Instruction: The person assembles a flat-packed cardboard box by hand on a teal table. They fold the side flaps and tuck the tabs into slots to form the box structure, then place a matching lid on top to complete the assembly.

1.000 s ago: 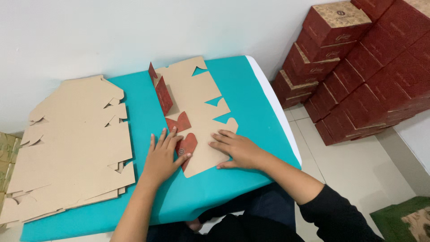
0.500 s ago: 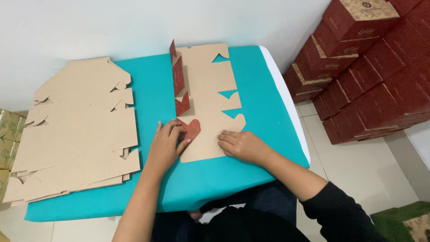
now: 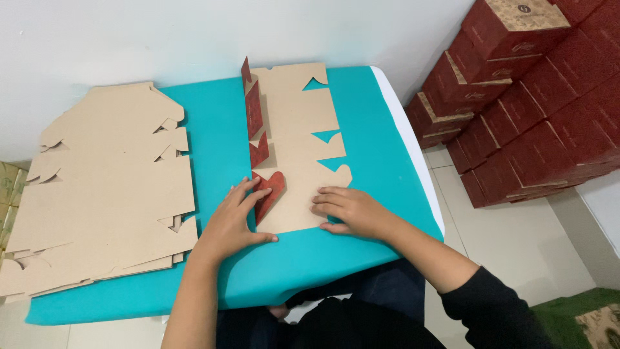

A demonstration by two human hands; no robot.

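The step in hand looks like creasing a side flap of the flat cardboard box blank (image 3: 300, 142) lying mid-counter (image 3: 381, 129). The left hand (image 3: 234, 220) lies open, fingers pressed against the raised red flap (image 3: 266, 194). The right hand (image 3: 352, 210) rests flat, pinning the blank's near edge; its thumb seems tucked under. Pressing the fold further needs that blank held steady.

A teal-covered table (image 3: 223, 129) carries a stack of flat cardboard blanks (image 3: 97, 194) and one part-folded blank (image 3: 300, 142).
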